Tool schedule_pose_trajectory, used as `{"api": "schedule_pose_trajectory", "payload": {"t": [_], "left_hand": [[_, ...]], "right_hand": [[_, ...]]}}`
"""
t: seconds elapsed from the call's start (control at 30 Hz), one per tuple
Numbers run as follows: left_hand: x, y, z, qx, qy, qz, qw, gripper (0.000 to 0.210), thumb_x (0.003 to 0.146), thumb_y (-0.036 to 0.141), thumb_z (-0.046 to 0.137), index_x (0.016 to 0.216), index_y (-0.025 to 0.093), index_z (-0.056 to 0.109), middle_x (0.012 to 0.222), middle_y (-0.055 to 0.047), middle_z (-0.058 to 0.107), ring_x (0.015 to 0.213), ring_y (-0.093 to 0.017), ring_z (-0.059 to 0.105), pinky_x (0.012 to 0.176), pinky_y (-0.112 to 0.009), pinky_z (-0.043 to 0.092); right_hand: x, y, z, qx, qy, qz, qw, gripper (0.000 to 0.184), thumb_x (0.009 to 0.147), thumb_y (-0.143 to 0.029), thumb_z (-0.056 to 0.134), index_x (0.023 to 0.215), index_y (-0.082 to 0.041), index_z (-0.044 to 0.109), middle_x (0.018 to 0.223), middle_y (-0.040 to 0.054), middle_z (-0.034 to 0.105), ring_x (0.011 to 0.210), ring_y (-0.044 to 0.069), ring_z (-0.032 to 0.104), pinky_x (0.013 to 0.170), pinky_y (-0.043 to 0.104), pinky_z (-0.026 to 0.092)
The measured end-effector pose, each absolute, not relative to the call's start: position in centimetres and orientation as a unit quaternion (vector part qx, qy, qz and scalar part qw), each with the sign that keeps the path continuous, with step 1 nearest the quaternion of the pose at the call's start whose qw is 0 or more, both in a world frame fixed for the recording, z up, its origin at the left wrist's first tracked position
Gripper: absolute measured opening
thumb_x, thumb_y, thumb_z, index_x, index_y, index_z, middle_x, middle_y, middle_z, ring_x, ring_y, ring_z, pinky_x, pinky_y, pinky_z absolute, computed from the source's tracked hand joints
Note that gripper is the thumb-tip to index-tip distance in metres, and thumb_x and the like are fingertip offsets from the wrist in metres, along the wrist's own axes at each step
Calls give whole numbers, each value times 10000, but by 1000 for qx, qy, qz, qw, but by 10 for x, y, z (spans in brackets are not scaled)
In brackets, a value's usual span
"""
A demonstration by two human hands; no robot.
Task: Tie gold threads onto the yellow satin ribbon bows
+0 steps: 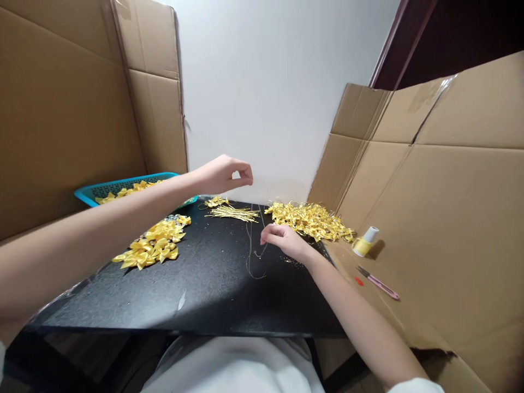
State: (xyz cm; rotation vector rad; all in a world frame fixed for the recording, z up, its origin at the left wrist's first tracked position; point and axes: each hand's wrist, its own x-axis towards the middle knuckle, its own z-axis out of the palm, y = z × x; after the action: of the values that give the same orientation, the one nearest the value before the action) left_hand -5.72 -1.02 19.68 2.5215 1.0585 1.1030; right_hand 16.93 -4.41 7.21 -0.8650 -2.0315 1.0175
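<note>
My left hand is raised above the back of the black table, thumb and forefinger pinched together. Faint strands of a thin cord hang below it, and the pinch appears to hold the upper end. Lower and to the right, my right hand pinches the same thin cord, whose loose end curls beneath its fingers. Behind the cord lies a bundle of gold ties. Just beyond my right hand is a heap of yellow ribbon bows with gold ties.
Loose yellow bows lie left on the black table. Behind my left forearm stands a blue basket of bows. Cardboard walls flank both sides. At right are a white-capped bottle, pink thread snips and a red piece.
</note>
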Motion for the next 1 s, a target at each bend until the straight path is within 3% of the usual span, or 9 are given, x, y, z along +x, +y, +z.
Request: {"api": "schedule_pose_trajectory", "payload": {"t": [0.2,0.5,0.63,0.87,1.0], "left_hand": [[-61,-6,249,875,364,302,-100,110,792,228,653,829,146,717,765,41,689,663,-86,561,786,-224,373],[-59,-9,287,868,403,232,-173,277,814,300,593,891,61,711,841,38,699,947,-133,629,830,-189,306],[-56,-10,290,866,409,208,-198,307,825,312,560,886,48,704,915,19,705,1038,-166,617,844,-199,305],[-53,-14,288,864,408,169,-241,363,839,338,521,957,53,712,831,36,665,946,-133,605,849,-224,307],[-50,-14,286,855,415,126,-284,359,874,351,470,990,115,715,857,39,661,898,-117,607,815,-219,317]], "right_hand": [[174,-52,94,-308,-760,432,374,376,779,-536,621,730,-164,653,832,37,675,815,148,570,809,288,419],[179,-37,95,-421,-769,363,316,264,753,-384,669,917,-177,669,873,12,636,731,112,526,668,251,424],[167,-24,90,-402,-737,372,395,352,747,-336,679,1057,-179,616,1040,52,640,837,122,567,753,270,455],[136,-4,111,-323,-715,353,510,519,750,-427,691,1195,-201,546,1237,97,601,1038,178,581,858,307,469],[115,7,139,-267,-724,357,527,482,772,-497,666,1163,-235,560,1188,74,631,1028,174,585,862,315,464]]}}
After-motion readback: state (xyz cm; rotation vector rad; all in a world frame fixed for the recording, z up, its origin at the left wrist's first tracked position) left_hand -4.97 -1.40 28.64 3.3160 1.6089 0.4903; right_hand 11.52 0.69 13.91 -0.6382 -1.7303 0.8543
